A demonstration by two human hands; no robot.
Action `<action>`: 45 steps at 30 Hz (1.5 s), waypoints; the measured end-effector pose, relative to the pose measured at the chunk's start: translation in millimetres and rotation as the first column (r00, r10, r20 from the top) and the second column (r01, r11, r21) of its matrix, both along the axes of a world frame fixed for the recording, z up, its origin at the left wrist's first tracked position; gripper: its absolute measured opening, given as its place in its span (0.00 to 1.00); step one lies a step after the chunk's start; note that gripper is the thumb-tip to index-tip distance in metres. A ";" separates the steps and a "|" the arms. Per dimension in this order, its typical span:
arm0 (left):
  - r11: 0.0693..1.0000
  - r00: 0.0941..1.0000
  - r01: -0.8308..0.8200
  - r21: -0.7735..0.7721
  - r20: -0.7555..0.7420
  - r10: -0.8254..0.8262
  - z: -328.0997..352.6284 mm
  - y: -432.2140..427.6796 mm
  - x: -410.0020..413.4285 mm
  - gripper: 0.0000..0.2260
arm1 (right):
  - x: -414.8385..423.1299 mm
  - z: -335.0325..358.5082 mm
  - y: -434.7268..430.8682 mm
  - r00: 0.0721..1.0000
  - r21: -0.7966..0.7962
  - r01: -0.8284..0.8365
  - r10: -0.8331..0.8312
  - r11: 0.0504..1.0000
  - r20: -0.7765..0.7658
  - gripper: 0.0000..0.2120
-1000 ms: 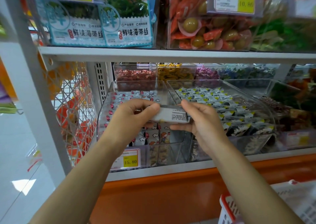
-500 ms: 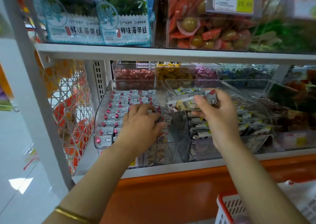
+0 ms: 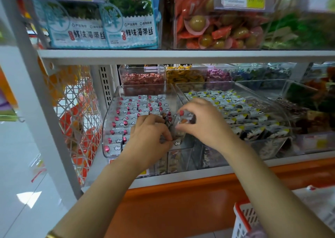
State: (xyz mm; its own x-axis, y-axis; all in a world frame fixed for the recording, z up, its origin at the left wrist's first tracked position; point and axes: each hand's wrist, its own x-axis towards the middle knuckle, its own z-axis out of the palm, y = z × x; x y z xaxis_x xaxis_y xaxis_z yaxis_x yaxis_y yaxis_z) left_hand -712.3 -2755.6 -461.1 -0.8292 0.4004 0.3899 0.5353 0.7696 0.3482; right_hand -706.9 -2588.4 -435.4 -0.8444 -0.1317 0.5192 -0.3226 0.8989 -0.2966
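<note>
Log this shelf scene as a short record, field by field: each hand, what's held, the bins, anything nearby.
left hand: fingers curled down among the red-dot packets; grip unclear
right hand: pinches the held packet
where: both over the left clear bin, front right part
neighbour: right clear bin, yellow-marked packets
lower right: red-rimmed basket

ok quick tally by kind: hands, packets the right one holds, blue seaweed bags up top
hands: 2, left hand and right hand
packet held by right hand: 1
blue seaweed bags: 2
total: 5
</note>
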 end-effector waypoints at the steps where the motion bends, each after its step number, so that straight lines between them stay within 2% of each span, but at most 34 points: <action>1: 1.000 1.000 0.003 0.002 0.002 -0.003 -0.6 -0.5 -0.1 0.02 | -2.2 -0.8 -3.8 0.999 0.115 0.032 -0.032 0.993 -0.007 0.22; 3: 1.000 1.000 0.006 0.021 0.020 -0.006 0.4 -1.3 0.1 0.02 | -5.0 -1.2 -9.4 0.999 0.278 0.053 -0.053 0.959 -0.007 0.22; 5: 0.998 0.998 0.006 0.061 0.060 -0.009 5.2 -4.2 -1.3 0.02 | -6.6 -1.7 -11.7 1.000 0.362 -0.003 -0.009 0.932 0.030 0.18; 7: 0.995 0.996 0.006 0.103 0.086 -0.015 9.3 -8.9 -6.0 0.07 | -7.2 -2.8 -13.0 0.992 0.407 -0.088 0.041 0.909 0.123 0.12; 9: 0.992 0.996 -0.008 0.128 0.090 -0.003 12.6 -12.9 -8.7 0.10 | -7.1 -4.4 -13.0 0.976 0.402 -0.139 0.057 0.905 0.210 0.13; 11: 0.990 0.997 -0.023 0.142 0.082 0.011 13.4 -14.0 -9.8 0.07 | -8.2 -4.3 -9.6 0.972 0.341 -0.145 0.070 0.929 0.222 0.15; 14: 0.994 0.997 -0.040 0.103 0.073 0.032 11.2 -11.8 -10.7 0.10 | -12.8 -1.3 -4.4 0.983 0.184 -0.138 0.111 0.973 0.149 0.13; 17: 0.995 0.996 -0.044 0.090 0.076 0.037 11.2 -9.8 -11.4 0.13 | -24.7 4.7 -2.5 0.996 0.107 -0.053 0.046 0.993 0.072 0.11; 19: 0.994 0.996 -0.051 0.094 0.079 0.044 10.8 -8.9 -12.4 0.14 | -33.4 7.8 -3.1 0.998 0.192 -0.002 -0.010 0.981 0.058 0.10; 21: 0.996 0.996 -0.059 0.073 0.072 0.053 9.4 -7.2 -13.6 0.16 | -40.8 9.9 -5.7 0.995 0.341 0.020 -0.053 0.940 0.088 0.10; 23: 0.998 0.997 -0.054 0.031 0.054 0.053 7.6 -4.2 -15.2 0.17 | -45.6 11.1 -10.2 0.987 0.446 0.033 -0.100 0.895 0.126 0.13; 26: 0.998 0.998 -0.056 -0.030 0.034 0.057 3.8 1.2 -16.3 0.16 | -50.2 12.2 -14.0 0.978 0.468 0.060 -0.145 0.882 0.148 0.19; 28: 0.996 0.998 -0.057 -0.066 0.031 0.060 0.1 4.2 -16.0 0.16 | -49.5 12.4 -15.3 0.981 0.459 0.049 -0.129 0.887 0.146 0.16; 31: 0.997 0.998 -0.040 -0.070 0.049 0.044 -2.4 6.3 -16.3 0.14 | -46.7 14.2 -11.6 0.993 0.316 0.029 -0.063 0.948 0.099 0.02; 34: 0.998 0.998 -0.027 -0.051 0.062 0.030 -2.6 6.1 -16.4 0.12 | -42.9 17.8 -6.1 0.999 0.054 0.025 -0.027 0.998 0.039 0.03; 37: 0.999 0.998 -0.019 -0.037 0.066 0.022 -1.8 4.6 -16.5 0.12 | -35.2 18.3 -2.8 0.994 -0.134 0.031 -0.044 0.991 -0.096 0.04; 40: 1.000 0.997 -0.021 -0.009 0.070 0.021 0.2 3.1 -17.1 0.13 | -26.8 13.1 -0.1 0.972 -0.274 0.017 -0.080 0.961 -0.222 0.04; 45: 0.999 0.998 -0.035 -0.019 0.059 0.036 -0.8 4.6 -17.3 0.15 | -16.7 4.6 -3.1 0.934 -0.457 -0.022 -0.144 0.889 -0.325 0.03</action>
